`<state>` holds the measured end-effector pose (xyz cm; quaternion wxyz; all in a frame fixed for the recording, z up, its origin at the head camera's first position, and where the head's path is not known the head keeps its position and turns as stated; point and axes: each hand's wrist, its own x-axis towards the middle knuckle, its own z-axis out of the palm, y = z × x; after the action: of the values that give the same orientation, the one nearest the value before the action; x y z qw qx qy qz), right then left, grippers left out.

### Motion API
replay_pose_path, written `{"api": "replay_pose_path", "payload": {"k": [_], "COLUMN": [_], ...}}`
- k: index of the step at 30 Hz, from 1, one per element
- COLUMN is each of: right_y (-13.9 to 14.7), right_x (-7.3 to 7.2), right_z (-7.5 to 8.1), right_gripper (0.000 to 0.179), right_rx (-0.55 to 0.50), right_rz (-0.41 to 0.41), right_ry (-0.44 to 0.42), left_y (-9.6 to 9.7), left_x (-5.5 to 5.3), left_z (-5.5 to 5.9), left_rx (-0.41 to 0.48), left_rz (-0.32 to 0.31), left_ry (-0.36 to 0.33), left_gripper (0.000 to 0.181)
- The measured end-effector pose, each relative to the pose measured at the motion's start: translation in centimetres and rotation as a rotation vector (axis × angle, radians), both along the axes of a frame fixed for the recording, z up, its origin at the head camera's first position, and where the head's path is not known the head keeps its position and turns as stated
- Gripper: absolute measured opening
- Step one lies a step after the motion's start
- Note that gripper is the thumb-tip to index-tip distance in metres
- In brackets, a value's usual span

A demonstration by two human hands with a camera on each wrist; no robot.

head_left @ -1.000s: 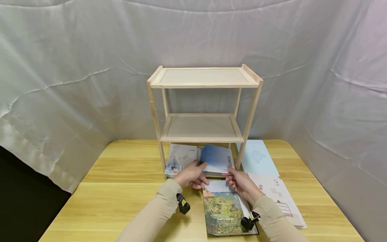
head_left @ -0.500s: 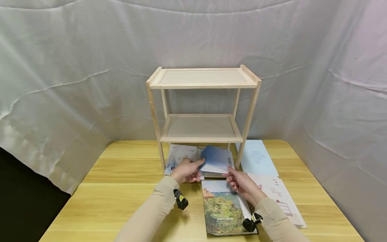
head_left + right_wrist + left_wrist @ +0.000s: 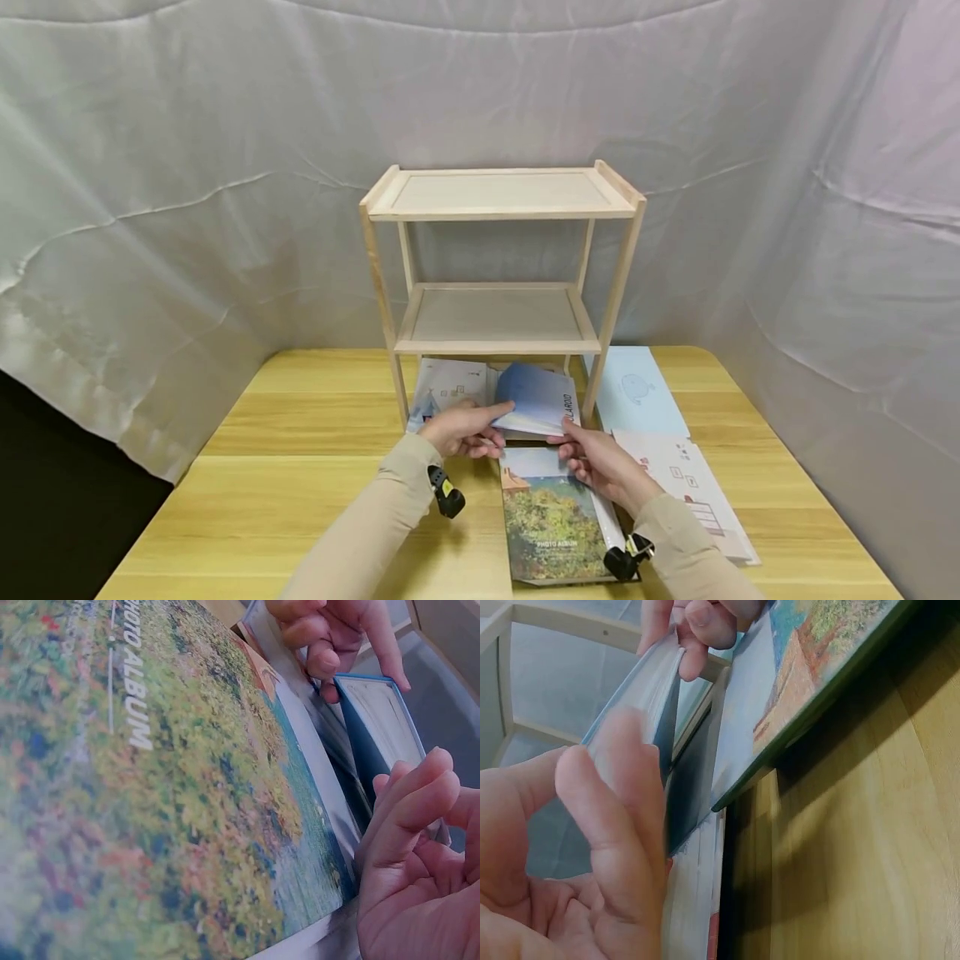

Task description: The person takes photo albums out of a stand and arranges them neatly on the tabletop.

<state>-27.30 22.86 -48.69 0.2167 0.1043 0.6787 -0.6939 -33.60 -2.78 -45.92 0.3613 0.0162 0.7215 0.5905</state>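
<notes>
A small blue-and-white photo album (image 3: 536, 396) with POLAROID-like lettering tilts at the shelf's bottom opening. My left hand (image 3: 459, 428) has its thumb on top of the left front corner and fingers below, as the right wrist view shows. At the right front corner, my right hand (image 3: 603, 465) pinches the album between thumb and fingers. The album's page edges (image 3: 386, 712) face me. Close in front lies a larger album (image 3: 551, 525) with a painted tree cover marked PHOTO ALBUM. Beneath the held album is a dark, flat surface (image 3: 694, 769), partly hidden.
A three-tier wooden shelf (image 3: 498, 346) stands at the back of the table (image 3: 262, 500). White illustrated books (image 3: 457, 379) lie under its left side. To the right are a light blue book (image 3: 637, 387) and a white illustrated book (image 3: 693, 492). Grey cloth (image 3: 225, 208) hangs behind.
My left hand has shifted slightly left, then back along the blue album's left corner. The right hand keeps its pinch, and the album has moved only slightly.
</notes>
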Motion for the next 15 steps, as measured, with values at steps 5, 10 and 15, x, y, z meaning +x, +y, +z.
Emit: {"api": "replay_pose_path", "payload": {"k": [5,10,15], "right_y": [-0.10,-0.29,-0.43], "right_x": [0.17,0.34,0.44], "right_z": [0.10,0.29,0.57], "right_gripper": [0.064,0.064,0.064], "right_rx": [0.042,0.067,0.108], "right_rz": [0.015,0.012,0.018], "right_ry": [0.009,0.022,0.032], "left_y": [-0.23,-0.47,-0.66], "left_x": [0.10,0.44,0.90], "left_z": [0.12,0.37,0.71], "left_rx": [-0.003,-0.035,-0.043], "left_rz": [-0.011,-0.029,-0.037], "left_ry": [0.015,0.057,0.075], "left_gripper": [0.074,0.072,0.070]}}
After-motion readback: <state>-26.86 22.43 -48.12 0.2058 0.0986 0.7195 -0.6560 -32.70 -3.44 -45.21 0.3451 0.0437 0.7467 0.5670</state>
